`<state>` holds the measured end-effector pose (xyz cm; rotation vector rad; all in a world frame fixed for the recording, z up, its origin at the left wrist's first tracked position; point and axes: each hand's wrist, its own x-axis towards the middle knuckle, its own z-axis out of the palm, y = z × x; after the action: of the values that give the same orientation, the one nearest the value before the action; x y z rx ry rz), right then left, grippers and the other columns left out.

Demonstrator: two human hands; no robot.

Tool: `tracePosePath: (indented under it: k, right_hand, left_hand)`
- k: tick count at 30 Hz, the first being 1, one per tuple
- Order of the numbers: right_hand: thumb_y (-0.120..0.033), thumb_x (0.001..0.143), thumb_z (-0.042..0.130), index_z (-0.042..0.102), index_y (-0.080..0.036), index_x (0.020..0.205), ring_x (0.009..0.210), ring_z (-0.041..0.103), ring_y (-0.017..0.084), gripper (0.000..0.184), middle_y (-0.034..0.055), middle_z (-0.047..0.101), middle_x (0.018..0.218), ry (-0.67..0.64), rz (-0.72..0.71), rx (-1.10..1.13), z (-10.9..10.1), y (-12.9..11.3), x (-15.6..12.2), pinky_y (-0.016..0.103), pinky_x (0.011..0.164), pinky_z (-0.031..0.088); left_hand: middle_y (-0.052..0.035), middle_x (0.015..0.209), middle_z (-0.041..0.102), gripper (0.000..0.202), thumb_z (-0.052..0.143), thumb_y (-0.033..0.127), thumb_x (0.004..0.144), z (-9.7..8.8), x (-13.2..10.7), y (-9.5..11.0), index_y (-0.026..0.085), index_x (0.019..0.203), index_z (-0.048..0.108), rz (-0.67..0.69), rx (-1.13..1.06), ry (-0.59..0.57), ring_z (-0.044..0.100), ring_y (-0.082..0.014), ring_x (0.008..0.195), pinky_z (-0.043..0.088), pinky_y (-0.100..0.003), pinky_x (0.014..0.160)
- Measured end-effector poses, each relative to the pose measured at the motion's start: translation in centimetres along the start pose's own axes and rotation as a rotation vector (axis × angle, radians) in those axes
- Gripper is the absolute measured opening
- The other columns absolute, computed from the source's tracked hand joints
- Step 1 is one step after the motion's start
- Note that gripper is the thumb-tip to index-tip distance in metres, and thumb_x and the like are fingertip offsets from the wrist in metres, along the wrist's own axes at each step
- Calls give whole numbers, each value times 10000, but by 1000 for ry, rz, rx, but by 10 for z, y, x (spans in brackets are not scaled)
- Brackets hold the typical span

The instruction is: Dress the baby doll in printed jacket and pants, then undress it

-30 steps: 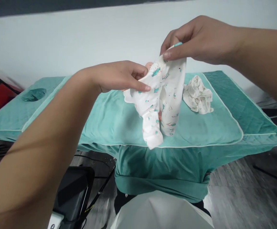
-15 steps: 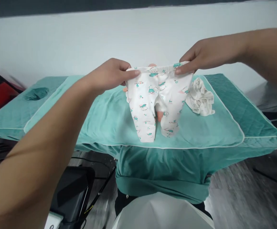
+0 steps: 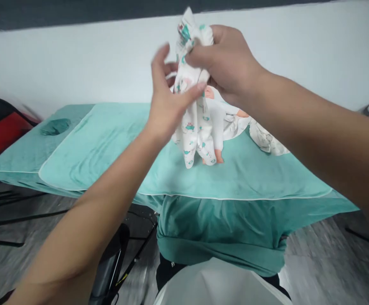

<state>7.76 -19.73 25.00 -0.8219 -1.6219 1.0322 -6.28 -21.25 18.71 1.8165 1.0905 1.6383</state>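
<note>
A pair of white baby pants (image 3: 189, 123) with a green print hangs upright above the bed, its waist part bunched together. My right hand (image 3: 227, 59) is closed on the bunched top. My left hand (image 3: 168, 97) curls loosely around the cloth lower down, thumb across the front and some fingers behind it, the index finger raised. Behind the pants lies a baby doll (image 3: 216, 116) in white clothing, partly hidden by the pants and my right hand. A crumpled whitish patterned cloth (image 3: 265, 137) lies right of the doll, partly covered by my right forearm.
A green padded bed (image 3: 108, 148) with a face hole (image 3: 55, 126) at its left end stands against a white wall (image 3: 76, 63). A red and black chair (image 3: 3, 131) is at far left. Black metal legs and a cable are below on the grey floor (image 3: 318, 254).
The pants were stretched flat by the waistband between both hands; now they are raised and bunched. My hands have come together, and more of the doll shows.
</note>
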Motion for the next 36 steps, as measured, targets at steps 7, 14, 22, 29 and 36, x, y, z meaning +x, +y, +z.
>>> tracePosePath:
  k: [7, 14, 22, 29, 36]
  right_hand:
    - [-179, 880, 534, 486, -227, 919, 849, 602, 100, 77, -9, 608, 941, 156, 77, 235, -15, 53, 29, 232, 807, 582]
    - [-380, 843, 684, 635, -187, 768, 678, 669, 185, 213, 74, 726, 833, -583, 736, -416, -26, 123, -15, 321, 658, 553]
    - [-293, 854, 592, 667, -176, 1057, 1056, 673, 280, 246, 119, 723, 1134, -203, 258, -891, -50, 187, 27, 403, 975, 504]
    - [-586, 820, 682, 370, -64, 1502, 1366, 493, 413, 914, 292, 485, 1494, 131, 406, -895, -111, 287, 114, 544, 1137, 395]
    - [-786, 863, 535, 491, -107, 1407, 1284, 583, 415, 871, 280, 572, 1435, -34, 552, -848, -132, 317, 180, 569, 1078, 450]
  left_hand:
    - [-64, 1227, 630, 316, 722, 342, 826, 9, -45, -44, 223, 1096, 609, -264, 165, 18, 567, -301, 1292, 486, -419, 1093]
    - [-33, 1107, 623, 264, 655, 377, 879, -8, -33, -67, 255, 1059, 504, -312, 177, 155, 595, -234, 1133, 510, -346, 987]
    - [-153, 1382, 567, 421, 709, 224, 741, 17, -48, -159, 205, 1139, 572, -599, 305, -61, 514, -317, 1370, 467, -425, 1092]
    - [-149, 1155, 737, 395, 702, 478, 823, 59, -16, -180, 175, 1075, 673, -971, -283, -293, 702, -328, 1099, 561, -446, 943]
    - [-135, 1183, 766, 508, 764, 524, 785, 83, 15, -203, 231, 1195, 702, -1110, -681, -182, 738, -297, 1087, 591, -378, 908]
